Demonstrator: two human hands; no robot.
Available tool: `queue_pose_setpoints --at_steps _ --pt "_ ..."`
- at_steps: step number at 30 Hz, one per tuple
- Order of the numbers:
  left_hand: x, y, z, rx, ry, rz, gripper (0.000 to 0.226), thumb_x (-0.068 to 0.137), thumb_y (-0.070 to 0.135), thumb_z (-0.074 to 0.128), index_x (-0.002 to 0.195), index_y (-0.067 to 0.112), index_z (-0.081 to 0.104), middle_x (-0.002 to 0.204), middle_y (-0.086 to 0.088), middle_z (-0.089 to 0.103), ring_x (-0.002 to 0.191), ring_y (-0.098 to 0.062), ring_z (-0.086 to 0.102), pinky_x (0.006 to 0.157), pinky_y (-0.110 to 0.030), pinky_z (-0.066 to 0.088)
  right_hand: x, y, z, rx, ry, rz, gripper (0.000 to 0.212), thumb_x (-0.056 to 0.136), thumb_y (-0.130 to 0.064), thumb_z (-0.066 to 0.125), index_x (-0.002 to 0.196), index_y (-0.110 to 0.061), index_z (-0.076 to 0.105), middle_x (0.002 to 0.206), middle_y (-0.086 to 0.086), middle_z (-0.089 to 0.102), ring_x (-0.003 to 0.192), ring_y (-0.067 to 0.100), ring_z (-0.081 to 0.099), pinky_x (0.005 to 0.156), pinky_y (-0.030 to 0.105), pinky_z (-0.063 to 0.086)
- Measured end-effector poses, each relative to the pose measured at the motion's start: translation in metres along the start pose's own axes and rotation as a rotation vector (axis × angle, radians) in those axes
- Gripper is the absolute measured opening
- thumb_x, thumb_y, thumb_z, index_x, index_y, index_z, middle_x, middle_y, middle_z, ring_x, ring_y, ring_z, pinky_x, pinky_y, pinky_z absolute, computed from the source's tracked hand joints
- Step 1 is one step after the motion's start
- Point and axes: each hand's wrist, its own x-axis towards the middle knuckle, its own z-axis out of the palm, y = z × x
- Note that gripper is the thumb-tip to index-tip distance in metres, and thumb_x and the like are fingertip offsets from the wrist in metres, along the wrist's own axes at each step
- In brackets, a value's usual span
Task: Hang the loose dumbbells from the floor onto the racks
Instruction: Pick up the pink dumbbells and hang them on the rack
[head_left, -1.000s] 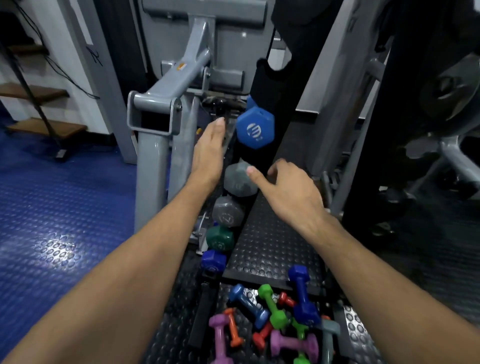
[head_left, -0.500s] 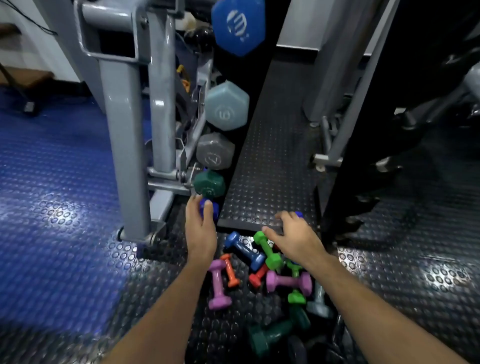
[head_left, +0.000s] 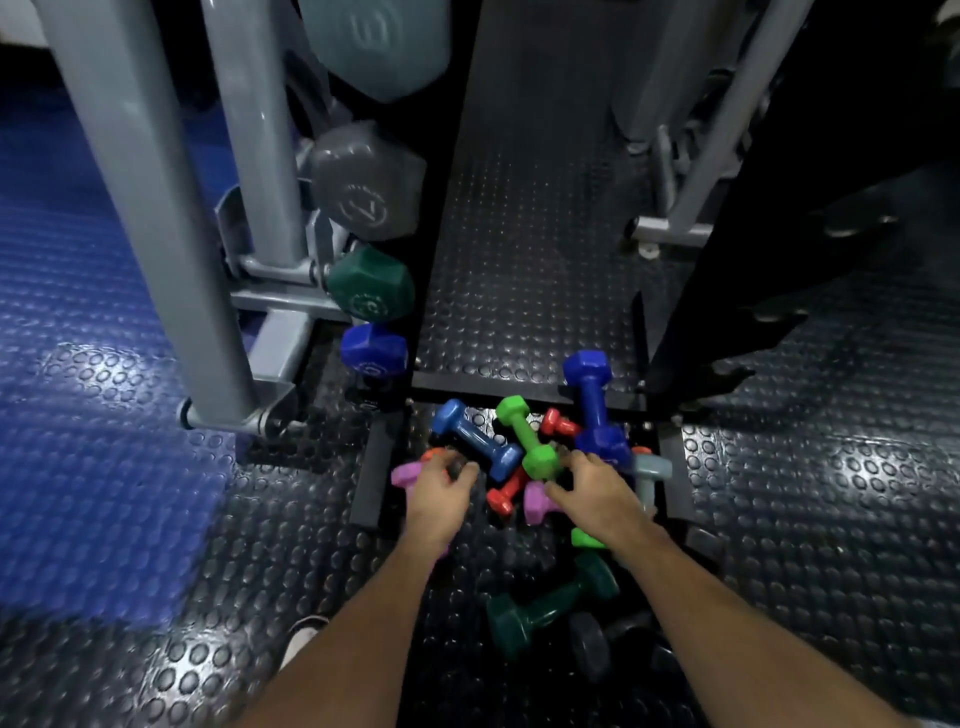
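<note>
Several loose dumbbells lie piled on the black studded floor: a blue dumbbell (head_left: 475, 439), a bright green dumbbell (head_left: 524, 436), a bigger dark blue dumbbell (head_left: 592, 405), a red dumbbell (head_left: 506, 493) and a dark green dumbbell (head_left: 550, 603). My left hand (head_left: 441, 496) is down over a purple dumbbell (head_left: 405, 475), its fingers curled; a grip is not plain. My right hand (head_left: 592, 493) spreads over another purple dumbbell (head_left: 535, 506), its fingertips by the green one's head. The rack (head_left: 332, 270) at left carries a grey dumbbell (head_left: 369, 182), a green dumbbell (head_left: 371, 283) and a blue dumbbell (head_left: 374, 351).
A thick grey machine post (head_left: 140, 208) stands at the left on the blue floor (head_left: 78, 415). A raised black mat (head_left: 519, 260) runs away behind the pile. A dark frame (head_left: 753, 260) rises at the right. My shoe tip (head_left: 301, 639) shows near the bottom.
The view has dropped and come closer to the pile. Both hands have come down from rack height onto the loose dumbbells, the left onto the purple one, the right onto the middle of the pile.
</note>
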Motion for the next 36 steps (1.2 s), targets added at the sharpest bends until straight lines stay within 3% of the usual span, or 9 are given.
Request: queue_pose_setpoints --at_steps 3,8,14,19,22,24,28,34,36 --pt "0.01 -0.01 0.029 0.055 -0.075 -0.039 0.037 0.096 0.035 0.066 0.128 0.018 0.061 0.111 0.007 0.063 0.108 -0.015 0.06 0.09 -0.019 0.039 0.011 0.024 0.013 -0.004 0.045 0.08 0.046 0.092 -0.035 0.068 0.131 -0.011 0.061 0.133 0.013 0.059 0.122 0.035 0.057 0.103 0.041 0.049" --pt "0.022 -0.016 0.075 0.127 -0.156 -0.078 0.041 0.097 0.03 0.066 0.131 0.009 0.058 0.103 0.0 0.061 0.093 -0.018 0.058 0.077 -0.025 0.038 0.03 0.069 0.032 -0.038 0.087 0.122 0.042 0.085 -0.019 0.073 0.123 -0.006 0.061 0.128 0.018 0.057 0.117 0.041 0.056 0.102 0.047 0.048" --pt "0.039 -0.025 0.11 0.214 -0.191 -0.148 0.048 0.089 0.022 0.074 0.131 0.005 0.06 0.117 -0.011 0.069 0.1 -0.026 0.064 0.08 -0.027 0.045 0.048 0.1 0.047 -0.108 -0.025 0.097 0.039 0.09 -0.022 0.07 0.121 0.001 0.061 0.122 0.019 0.058 0.116 0.042 0.057 0.107 0.048 0.042" --pt "0.045 -0.03 0.125 0.253 -0.184 -0.141 0.044 0.083 0.016 0.079 0.124 0.008 0.066 0.098 -0.004 0.067 0.087 -0.022 0.064 0.076 -0.026 0.049 0.055 0.107 0.051 -0.103 -0.047 0.112 0.063 0.086 -0.017 0.076 0.14 -0.006 0.045 0.123 0.016 0.063 0.119 0.035 0.059 0.104 0.039 0.043" --pt "0.048 -0.03 0.132 0.281 -0.15 -0.169 0.044 0.079 0.021 0.085 0.117 0.007 0.069 0.103 -0.007 0.072 0.093 -0.026 0.07 0.084 -0.033 0.056 0.056 0.107 0.05 -0.128 -0.033 0.086 0.051 0.088 -0.011 0.072 0.134 -0.003 0.051 0.122 0.017 0.064 0.118 0.035 0.059 0.109 0.041 0.041" --pt "0.049 -0.028 0.135 0.283 -0.123 -0.206 0.042 0.078 0.023 0.087 0.114 0.007 0.071 0.106 -0.011 0.074 0.096 -0.029 0.072 0.088 -0.037 0.058 0.054 0.11 0.047 -0.117 -0.031 0.061 0.042 0.087 -0.009 0.071 0.125 -0.002 0.055 0.12 0.016 0.061 0.116 0.034 0.058 0.105 0.04 0.042" --pt "0.05 -0.03 0.136 0.291 -0.01 -0.225 0.028 0.089 0.018 0.069 0.114 0.007 0.074 0.112 -0.019 0.072 0.103 -0.037 0.07 0.091 -0.042 0.058 0.046 0.11 0.043 -0.032 -0.053 0.023 0.049 0.084 -0.015 0.078 0.126 -0.009 0.054 0.116 0.005 0.052 0.112 0.027 0.057 0.095 0.034 0.043" --pt "0.037 -0.034 0.129 0.128 -0.017 -0.216 0.035 0.089 0.011 0.067 0.123 0.013 0.071 0.109 -0.013 0.074 0.1 -0.031 0.07 0.092 -0.04 0.057 0.038 0.102 0.025 0.142 0.006 0.003 0.056 0.067 -0.024 0.087 0.116 -0.017 0.06 0.112 0.004 0.058 0.098 0.023 0.061 0.084 0.036 0.049" --pt "0.029 -0.033 0.123 0.042 0.0 -0.222 0.031 0.09 0.012 0.067 0.121 0.017 0.068 0.106 -0.01 0.073 0.098 -0.028 0.069 0.089 -0.036 0.056 0.035 0.095 0.017 0.169 0.006 -0.029 0.056 0.065 -0.022 0.088 0.112 -0.024 0.057 0.112 0.002 0.058 0.093 0.016 0.06 0.076 0.026 0.046"
